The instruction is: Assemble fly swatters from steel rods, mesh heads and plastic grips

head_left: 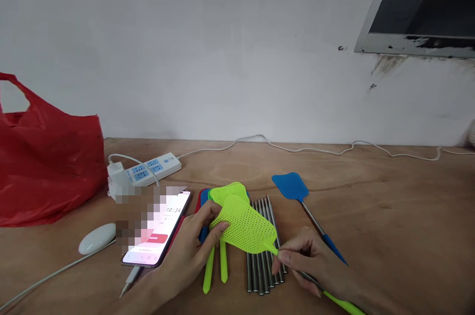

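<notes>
Between my two hands is a lime-green fly swatter (pixel 249 228). My left hand (pixel 198 238) pinches the left edge of its perforated head. At the neck, where the head meets the metal rod, my right hand (pixel 302 255) grips it, and its green handle runs out toward the lower right. Beneath lie several metal rods (pixel 261 275) side by side. A pile of swatter heads in green (pixel 230 190), blue and red sits partly hidden behind my left hand. Two loose green handles (pixel 223 261) point toward me. Right of the rods lies a blue fly swatter (pixel 291 186) with rod and handle.
A lit phone (pixel 158 236) with a cable plugged in lies left of my left hand, partly blurred out. Behind it is a white power strip (pixel 168 165). A white computer mouse (pixel 97 239) and a red plastic bag (pixel 48 166) are farther left. A white cord (pixel 304 149) runs along the wall.
</notes>
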`<action>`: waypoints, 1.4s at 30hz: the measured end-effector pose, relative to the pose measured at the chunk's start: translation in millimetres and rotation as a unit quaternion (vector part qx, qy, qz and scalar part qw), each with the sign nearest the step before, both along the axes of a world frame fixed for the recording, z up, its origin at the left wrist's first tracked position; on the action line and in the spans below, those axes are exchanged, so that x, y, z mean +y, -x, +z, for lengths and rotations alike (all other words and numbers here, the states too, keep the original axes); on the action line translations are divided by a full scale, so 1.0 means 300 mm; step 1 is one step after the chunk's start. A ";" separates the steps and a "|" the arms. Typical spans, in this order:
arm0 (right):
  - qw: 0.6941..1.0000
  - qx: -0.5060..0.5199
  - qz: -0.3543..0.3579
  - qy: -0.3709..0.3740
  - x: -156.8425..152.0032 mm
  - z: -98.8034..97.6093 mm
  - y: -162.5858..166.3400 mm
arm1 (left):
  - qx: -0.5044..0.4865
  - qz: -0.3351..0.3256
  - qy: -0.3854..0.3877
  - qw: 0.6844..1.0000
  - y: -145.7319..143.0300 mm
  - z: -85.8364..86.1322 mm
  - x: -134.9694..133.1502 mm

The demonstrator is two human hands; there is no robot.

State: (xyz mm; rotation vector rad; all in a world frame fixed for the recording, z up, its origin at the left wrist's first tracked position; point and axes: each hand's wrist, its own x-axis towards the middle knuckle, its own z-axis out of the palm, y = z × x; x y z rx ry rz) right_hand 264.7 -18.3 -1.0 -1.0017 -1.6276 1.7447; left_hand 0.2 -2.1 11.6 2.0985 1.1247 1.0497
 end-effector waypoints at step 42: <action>0.913 -0.227 -0.008 -0.340 0.006 0.031 0.002 | -0.300 0.066 0.342 0.888 -0.002 0.005 0.036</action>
